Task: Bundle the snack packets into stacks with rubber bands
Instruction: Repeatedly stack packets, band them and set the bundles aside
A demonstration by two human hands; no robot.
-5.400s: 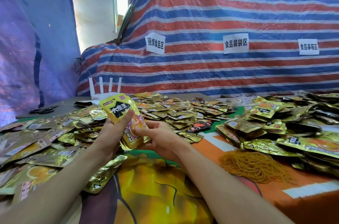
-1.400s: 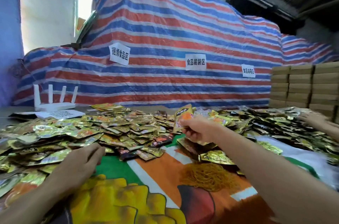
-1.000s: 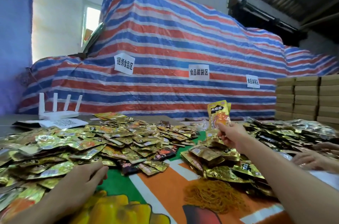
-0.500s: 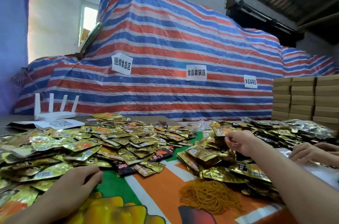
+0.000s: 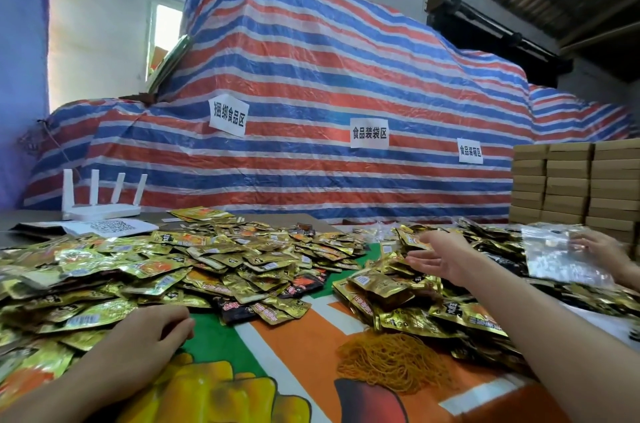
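With the right hand (image 5: 441, 258) open and empty at centre right and the left hand (image 5: 145, 332) resting, fingers loosely curled, on lower-left snack packets (image 5: 90, 315), square an even stack before fetching rubber bands (image 5: 391, 363).

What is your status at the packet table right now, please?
Left hand empty, resting by the loose packets. Right hand open above the right pile, holding nothing. Rubber bands heaped between arms. Second person's hand, clear bag, far right.

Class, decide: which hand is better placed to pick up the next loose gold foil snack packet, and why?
Left. The left hand rests at the edge of the loose gold foil snack packets; the right hand is stretched out, open, over the far heap.
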